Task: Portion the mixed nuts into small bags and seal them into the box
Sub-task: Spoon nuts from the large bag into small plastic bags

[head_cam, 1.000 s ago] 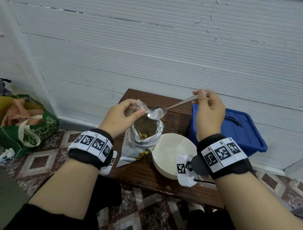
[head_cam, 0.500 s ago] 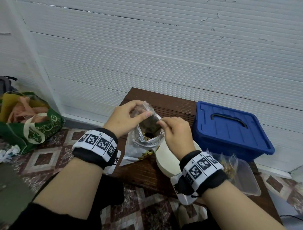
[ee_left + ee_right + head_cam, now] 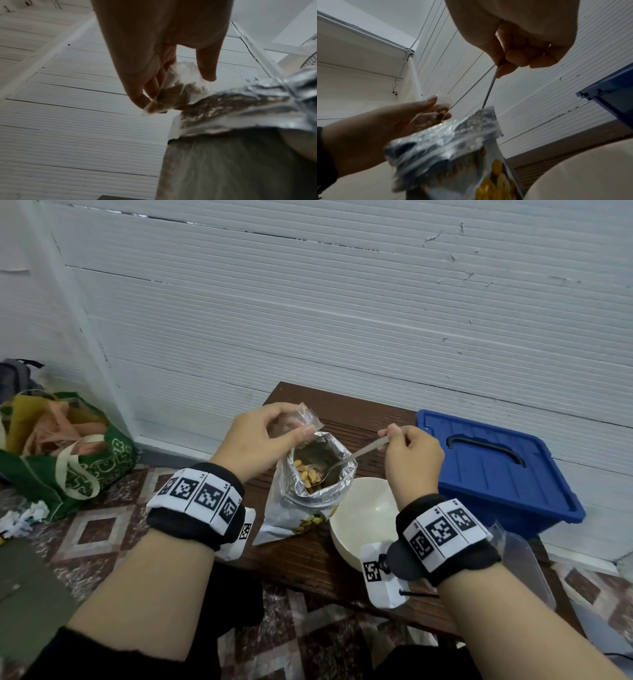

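On the bench [image 3: 346, 412] stands the closed blue box [image 3: 493, 470], beside the foil nut bag [image 3: 308, 501]. The right hand [image 3: 412, 455], half a second ago plunged into that bag, is now raised — fingers pinching the spoon [image 3: 337, 465], its bowl loaded with nuts [image 3: 306, 474]. The left hand [image 3: 255, 436] pinches the small bag [image 3: 178, 88] open — transfer looks imminent.

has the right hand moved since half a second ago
Yes. The right hand has lifted off the nut bag mouth, up and toward the blue box, raising the spoon.
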Tool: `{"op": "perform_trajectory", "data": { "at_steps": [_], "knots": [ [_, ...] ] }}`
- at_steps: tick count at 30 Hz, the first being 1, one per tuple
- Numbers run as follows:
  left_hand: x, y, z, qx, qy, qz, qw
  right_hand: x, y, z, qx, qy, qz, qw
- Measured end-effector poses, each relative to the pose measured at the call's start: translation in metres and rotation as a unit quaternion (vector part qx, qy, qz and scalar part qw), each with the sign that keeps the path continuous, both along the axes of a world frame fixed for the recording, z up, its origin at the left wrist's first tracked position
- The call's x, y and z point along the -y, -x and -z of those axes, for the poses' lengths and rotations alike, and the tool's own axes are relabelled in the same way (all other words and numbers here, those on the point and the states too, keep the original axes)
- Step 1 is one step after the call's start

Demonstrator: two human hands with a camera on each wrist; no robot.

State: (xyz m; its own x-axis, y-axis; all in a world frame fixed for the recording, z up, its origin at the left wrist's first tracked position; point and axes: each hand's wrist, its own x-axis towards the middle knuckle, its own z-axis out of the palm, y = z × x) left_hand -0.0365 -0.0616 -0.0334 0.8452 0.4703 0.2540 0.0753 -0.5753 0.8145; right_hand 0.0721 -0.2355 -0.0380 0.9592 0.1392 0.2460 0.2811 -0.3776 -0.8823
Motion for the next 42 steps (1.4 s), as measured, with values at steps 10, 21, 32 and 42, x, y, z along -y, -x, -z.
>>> {"op": "perform_trajectory", "data": {
  "at_steps": [10,21,32,42],
  "knots": [
    [-0.01,0.009,-0.001,-0.026,0.016,0.015,0.999,0.009,-0.019,-0.023,-0.011,-0.043,0.049,0.998],
    [-0.005,0.004,0.0,-0.055,0.006,0.036,0.998,0.005,-0.026,-0.045,0.002,-0.07,0.028,0.997],
    [0.003,-0.003,-0.001,-0.009,-0.002,0.011,1.0,-0.01,0.002,-0.049,0.147,-0.16,-0.169,0.961],
    [-0.003,-0.003,0.0,-0.011,0.002,-0.001,1.0,0.004,-0.009,-0.034,0.157,-0.157,-0.037,0.974]
  ]
}}
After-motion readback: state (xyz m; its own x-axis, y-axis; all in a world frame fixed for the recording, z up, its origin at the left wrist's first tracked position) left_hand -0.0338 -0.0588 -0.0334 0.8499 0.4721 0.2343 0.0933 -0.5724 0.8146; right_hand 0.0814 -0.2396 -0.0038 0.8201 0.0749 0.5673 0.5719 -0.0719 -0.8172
